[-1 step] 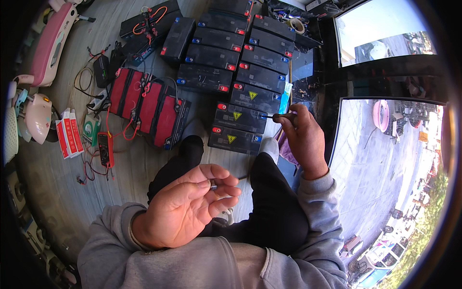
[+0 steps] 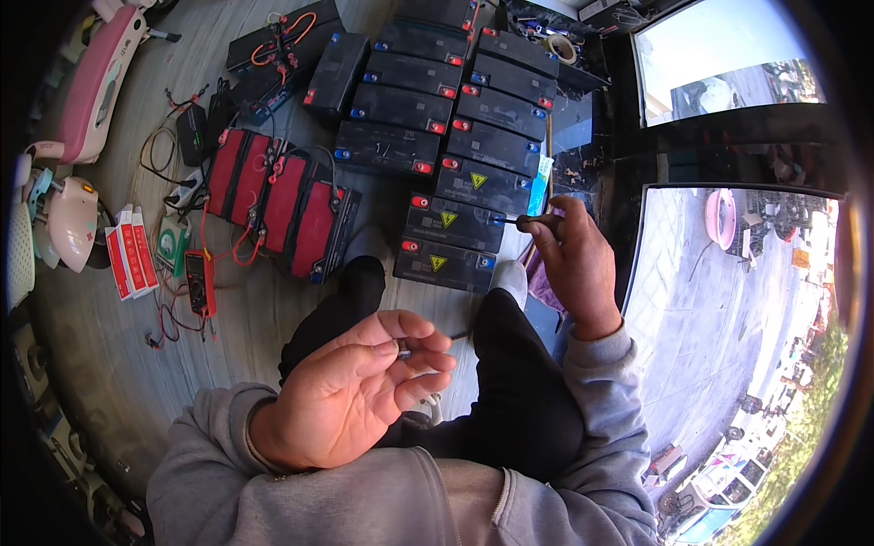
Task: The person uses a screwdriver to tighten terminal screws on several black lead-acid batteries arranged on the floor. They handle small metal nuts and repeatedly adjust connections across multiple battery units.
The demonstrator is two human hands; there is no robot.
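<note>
The right hand [image 2: 583,266] grips a screwdriver [image 2: 524,222], its tip at the blue terminal [image 2: 499,219] of a battery [image 2: 469,229] bearing a yellow warning triangle [image 2: 448,218] and print too small to read. Nearer the wearer than the battery, the left hand [image 2: 339,391] pinches a small metal piece [image 2: 403,349], other fingers spread

Daylight enters from the right, where the outdoor pavement [image 2: 683,273] glares nearly white; the wood-look floor [image 2: 246,332] is softly lit. The lower-left edge is murky, and straight lines bend toward the black fisheye rim.
</note>
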